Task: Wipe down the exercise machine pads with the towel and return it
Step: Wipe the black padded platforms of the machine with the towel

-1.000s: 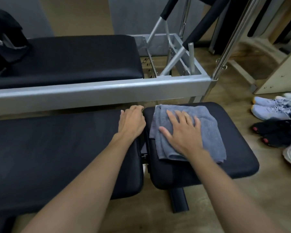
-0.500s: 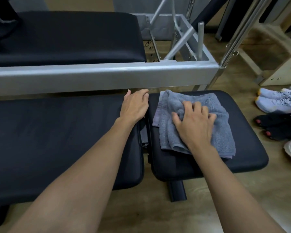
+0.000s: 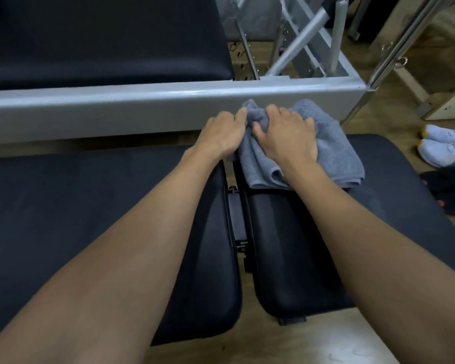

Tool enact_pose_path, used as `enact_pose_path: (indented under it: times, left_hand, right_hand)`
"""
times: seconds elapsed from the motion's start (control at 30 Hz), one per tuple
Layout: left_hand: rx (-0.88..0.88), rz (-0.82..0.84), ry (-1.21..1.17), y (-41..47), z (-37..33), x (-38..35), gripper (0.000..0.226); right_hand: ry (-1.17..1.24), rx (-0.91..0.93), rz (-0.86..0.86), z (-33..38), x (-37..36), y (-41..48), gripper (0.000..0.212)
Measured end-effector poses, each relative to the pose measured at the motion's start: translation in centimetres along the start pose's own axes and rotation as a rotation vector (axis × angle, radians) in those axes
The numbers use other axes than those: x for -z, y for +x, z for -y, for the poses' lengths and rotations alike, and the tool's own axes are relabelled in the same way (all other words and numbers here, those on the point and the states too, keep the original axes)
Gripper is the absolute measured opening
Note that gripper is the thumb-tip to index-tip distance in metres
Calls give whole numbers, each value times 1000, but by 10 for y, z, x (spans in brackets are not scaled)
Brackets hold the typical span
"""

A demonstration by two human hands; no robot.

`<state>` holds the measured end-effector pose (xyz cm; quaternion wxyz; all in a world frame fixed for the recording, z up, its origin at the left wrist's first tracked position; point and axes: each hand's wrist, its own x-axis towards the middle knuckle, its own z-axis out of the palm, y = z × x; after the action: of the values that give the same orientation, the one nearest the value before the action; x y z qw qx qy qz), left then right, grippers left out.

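Observation:
A grey-blue towel (image 3: 336,151) lies bunched at the far edge of the small black seat pad (image 3: 394,206), against the grey metal frame rail (image 3: 116,106). My right hand (image 3: 286,135) sits on top of the towel with its fingers curled into the cloth. My left hand (image 3: 221,135) is at the towel's left edge, its fingertips touching or pinching a raised fold. A long black bench pad (image 3: 90,219) stretches to the left under my left forearm. Another black pad (image 3: 103,35) lies beyond the rail.
Metal bars and a tube (image 3: 294,51) rise behind the rail. A chrome post (image 3: 394,56) stands at the right. Light blue sneakers (image 3: 447,145) and dark shoes (image 3: 449,190) lie on the wooden floor at the right.
The towel has been pushed toward the rail and bunched up. My left hand moved right from the bench pad's corner to the towel's edge. The camera leaned in closer.

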<state>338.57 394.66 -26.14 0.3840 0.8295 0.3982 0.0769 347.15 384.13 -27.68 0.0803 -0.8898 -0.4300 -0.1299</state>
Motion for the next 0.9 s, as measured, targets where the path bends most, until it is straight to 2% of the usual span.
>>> enact_pose_path:
  times: [0.13,0.43,0.6,0.73,0.9]
  left_hand:
    - [-94,-52,28,-20,2,3,61]
    - [-286,-18,274,-78,-5,-9,52]
    - [-349,-70,246,-77,-7,-29,56]
    - [-339,-161,281,-54,-11,-30,66]
    - [-265,-158,263,-31,-12,-20,78]
  right_hand:
    - [-13,-11,-37,2,9,-17,38]
    - [93,-4,-40,4,63,-174,29]
    - [115,79,-77,-21,75,-234,32]
    - [96,23,-62,-42,70,-205,34]
    - [95,-43,-34,-52,37,-95,33]
